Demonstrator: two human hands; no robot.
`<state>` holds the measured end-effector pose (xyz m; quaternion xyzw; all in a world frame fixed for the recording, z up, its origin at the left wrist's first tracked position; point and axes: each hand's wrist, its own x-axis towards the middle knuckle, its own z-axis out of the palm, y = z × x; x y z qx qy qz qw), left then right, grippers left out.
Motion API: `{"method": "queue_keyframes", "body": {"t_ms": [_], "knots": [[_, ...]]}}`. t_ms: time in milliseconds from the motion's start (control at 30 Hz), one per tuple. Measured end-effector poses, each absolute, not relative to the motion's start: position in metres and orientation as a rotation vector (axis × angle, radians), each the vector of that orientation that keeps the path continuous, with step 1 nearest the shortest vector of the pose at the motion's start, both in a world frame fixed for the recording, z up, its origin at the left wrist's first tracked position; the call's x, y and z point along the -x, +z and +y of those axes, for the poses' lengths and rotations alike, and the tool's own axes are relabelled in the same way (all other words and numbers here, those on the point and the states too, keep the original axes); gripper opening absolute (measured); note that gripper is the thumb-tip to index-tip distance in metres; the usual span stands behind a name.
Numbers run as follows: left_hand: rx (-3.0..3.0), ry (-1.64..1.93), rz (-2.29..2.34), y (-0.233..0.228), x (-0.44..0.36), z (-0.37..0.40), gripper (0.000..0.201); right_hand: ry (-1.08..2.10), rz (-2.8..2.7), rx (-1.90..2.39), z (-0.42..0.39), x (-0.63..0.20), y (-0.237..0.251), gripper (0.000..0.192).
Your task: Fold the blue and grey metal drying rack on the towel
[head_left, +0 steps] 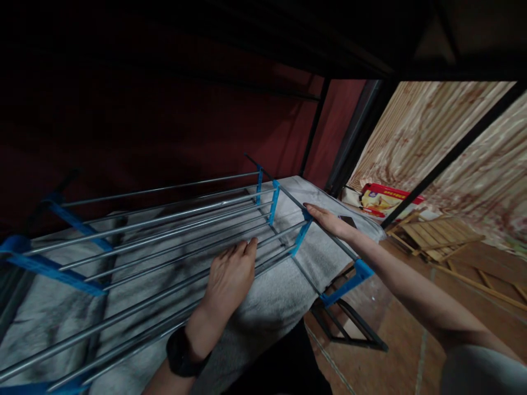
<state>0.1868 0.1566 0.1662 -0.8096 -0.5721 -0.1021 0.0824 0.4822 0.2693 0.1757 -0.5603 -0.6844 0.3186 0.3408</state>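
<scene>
A rack of silvery metal rods [181, 234] with blue plastic connectors [274, 203] and dark end poles lies across a grey-white blanket [61, 329]. My left hand [233, 274] is on a rod near the rack's middle, its fingers held together and curled over the far side, fingertips hidden. Farther right, my right hand [325, 219] holds the dark end pole [341, 245] beside a blue connector, with the fingers over the top. A black watch [183, 351] is on my left wrist. The nearest right connector [348, 282] sticks out past the blanket's edge.
Dark metal posts [317, 126] and a beam frame the bed-like surface, with a dark red wall [185, 126] behind. At right are a red and yellow box [387, 197], a folded wooden piece [440, 237] on the tiled floor, and a patterned curtain [461, 131]. A black frame [354, 329] stands low nearby.
</scene>
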Motion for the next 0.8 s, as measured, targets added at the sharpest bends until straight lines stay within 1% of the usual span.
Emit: {"method": "queue_keyframes", "body": {"t_ms": [100, 233, 300, 400, 533, 633, 733, 800], "knots": [[2.404, -0.307, -1.671, 0.165, -0.182, 0.155, 0.042, 0.656, -1.824, 1.468, 0.241, -0.481, 0.2, 0.057], [2.391, -0.287, -1.645, 0.16, -0.174, 0.152, 0.047, 0.477, -2.041, 1.324, 0.167, -0.465, 0.221, 0.047], [2.38, -0.295, -1.643, 0.157, -0.172, 0.15, 0.051, 0.425, -2.112, 1.244, 0.129, -0.446, 0.217, 0.046], [2.353, -0.361, -1.652, 0.151, -0.17, 0.141, 0.057, 0.375, -2.166, 1.178, 0.097, -0.41, 0.194, 0.049], [2.311, -0.539, -1.662, 0.151, -0.157, 0.119, 0.064, 0.306, -2.185, 1.025, 0.104, -0.358, 0.163, 0.051], [2.221, -0.717, -1.822, 0.153, -0.134, 0.092, 0.068, 0.266, -2.224, 0.881, 0.121, -0.322, 0.155, 0.052], [1.994, -0.964, -2.024, 0.154, -0.103, 0.059, 0.064, 0.224, -2.303, 0.777, 0.129, -0.29, 0.159, 0.051], [1.768, -1.086, -2.107, 0.157, -0.084, 0.036, 0.056, 0.189, -2.377, 0.713, 0.13, -0.269, 0.162, 0.049]]}}
